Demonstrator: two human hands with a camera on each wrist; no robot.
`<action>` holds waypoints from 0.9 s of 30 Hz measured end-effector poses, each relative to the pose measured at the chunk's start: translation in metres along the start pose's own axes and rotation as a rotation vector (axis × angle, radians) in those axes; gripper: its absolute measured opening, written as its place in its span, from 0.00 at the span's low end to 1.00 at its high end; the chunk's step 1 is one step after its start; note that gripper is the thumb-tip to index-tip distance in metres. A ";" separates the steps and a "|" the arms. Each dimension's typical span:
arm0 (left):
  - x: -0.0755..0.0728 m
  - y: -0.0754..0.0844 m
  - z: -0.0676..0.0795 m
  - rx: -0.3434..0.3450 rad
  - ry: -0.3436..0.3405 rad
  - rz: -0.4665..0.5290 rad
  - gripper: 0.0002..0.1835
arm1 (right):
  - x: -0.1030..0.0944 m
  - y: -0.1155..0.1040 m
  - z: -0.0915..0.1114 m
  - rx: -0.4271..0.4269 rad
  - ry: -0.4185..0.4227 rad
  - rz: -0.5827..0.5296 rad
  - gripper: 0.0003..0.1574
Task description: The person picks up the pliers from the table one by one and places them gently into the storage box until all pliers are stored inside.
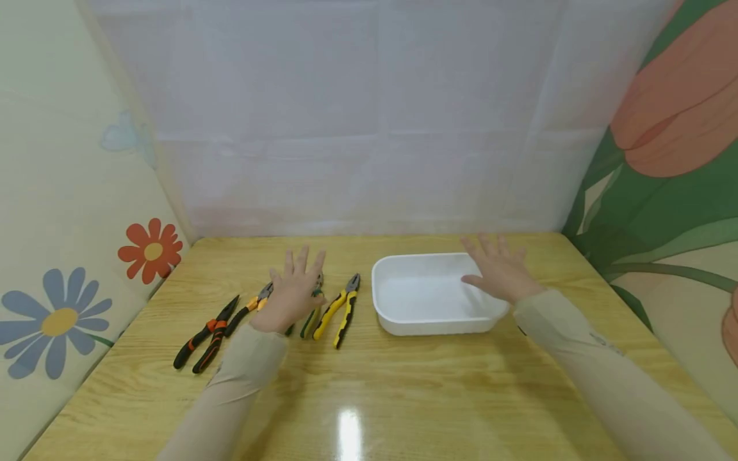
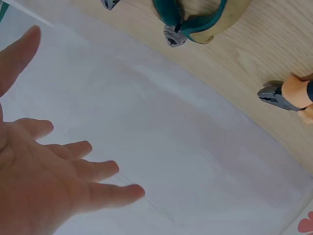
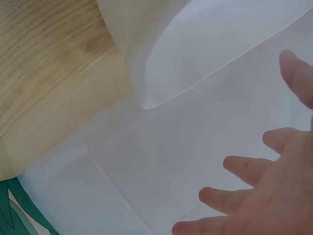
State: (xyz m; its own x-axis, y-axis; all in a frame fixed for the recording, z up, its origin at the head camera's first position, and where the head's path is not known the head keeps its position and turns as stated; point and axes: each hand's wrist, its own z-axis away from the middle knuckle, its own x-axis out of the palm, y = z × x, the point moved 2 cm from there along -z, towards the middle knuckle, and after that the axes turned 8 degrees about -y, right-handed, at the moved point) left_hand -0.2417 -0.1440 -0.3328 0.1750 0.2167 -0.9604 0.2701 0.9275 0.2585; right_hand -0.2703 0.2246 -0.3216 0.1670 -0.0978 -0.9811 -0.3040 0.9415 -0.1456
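Observation:
My left hand [image 1: 291, 294] hovers over the pliers with its fingers spread, holding nothing. Black and orange long-nose pliers [image 1: 218, 330] lie farthest left. Beside them are orange and black pliers [image 1: 249, 307], partly hidden by that hand; their dark head [image 2: 276, 95] shows in the left wrist view. Green-handled pliers [image 1: 311, 322] lie half covered by the hand. To their right are yellow and black combination pliers [image 1: 344, 307]. My right hand [image 1: 498, 270], fingers also spread, is above the right end of a white plastic tray [image 1: 435, 328] and grips nothing.
The wooden table [image 1: 369, 397] carries everything. A white cloth [image 1: 357, 128] hangs behind its back edge, with flower-printed panels [image 1: 57, 192] at the sides. A small dark thing [image 1: 521, 330] shows beside the right sleeve, too hidden to identify.

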 end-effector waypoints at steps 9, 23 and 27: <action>0.006 -0.014 0.007 -0.001 0.016 0.030 0.46 | 0.002 0.005 0.000 0.024 0.012 -0.011 0.49; 0.013 -0.039 0.027 -0.022 0.028 0.045 0.42 | 0.010 0.010 0.008 0.065 0.052 -0.025 0.39; 0.014 -0.048 0.032 -0.032 0.041 0.001 0.41 | 0.011 0.011 0.008 0.078 0.068 -0.061 0.38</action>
State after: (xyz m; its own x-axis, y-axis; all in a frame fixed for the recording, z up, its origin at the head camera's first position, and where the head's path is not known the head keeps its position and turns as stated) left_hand -0.2218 -0.1948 -0.3554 0.1358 0.2298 -0.9637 0.2391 0.9364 0.2570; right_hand -0.2643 0.2362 -0.3332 0.1179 -0.1746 -0.9775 -0.2210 0.9551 -0.1973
